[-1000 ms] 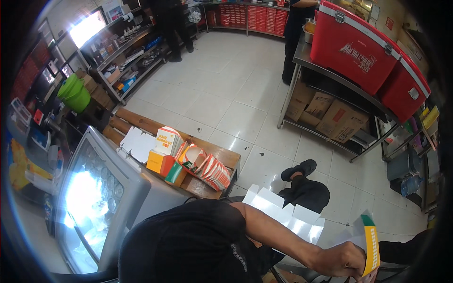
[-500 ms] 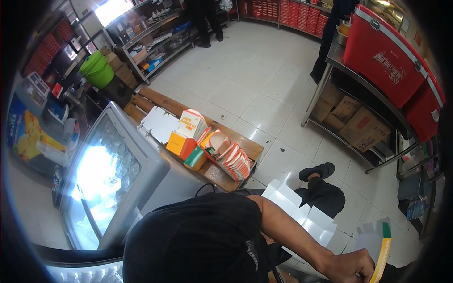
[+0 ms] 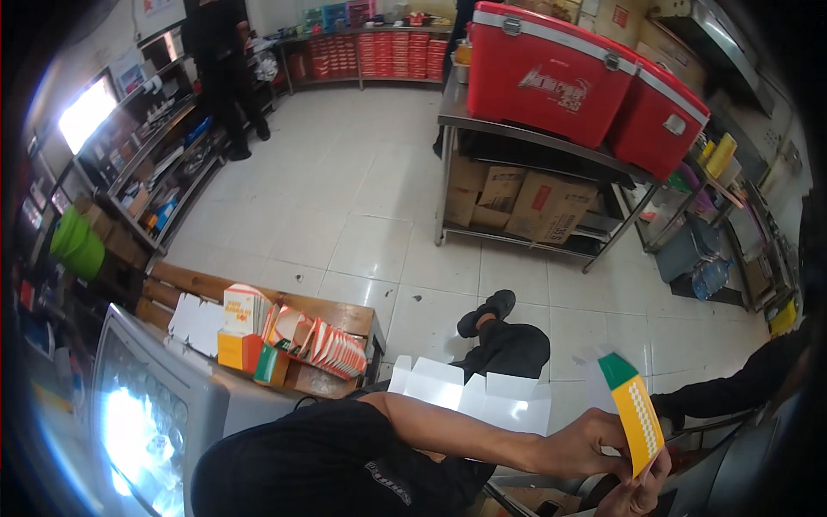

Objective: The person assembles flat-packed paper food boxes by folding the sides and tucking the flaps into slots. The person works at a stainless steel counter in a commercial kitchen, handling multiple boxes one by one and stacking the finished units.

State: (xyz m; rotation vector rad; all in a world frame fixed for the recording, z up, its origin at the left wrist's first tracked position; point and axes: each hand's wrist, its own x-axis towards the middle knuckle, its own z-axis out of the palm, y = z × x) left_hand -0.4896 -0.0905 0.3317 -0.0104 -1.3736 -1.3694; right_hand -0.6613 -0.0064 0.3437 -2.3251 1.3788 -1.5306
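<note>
Left hand (image 3: 579, 448): clamped on yellow-green carton (image 3: 636, 418) — lower right, held upright.
Right hand (image 3: 639, 493): fingers touch carton's bottom edge — grip state cannot be told.
Bench (image 3: 345, 317): carries stacked cartons (image 3: 332, 346).

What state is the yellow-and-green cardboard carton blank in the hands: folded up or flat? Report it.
Flat: the yellow-and-green cardboard carton blank shows as one thin unfolded panel, pinched between left hand and right hand.
</note>
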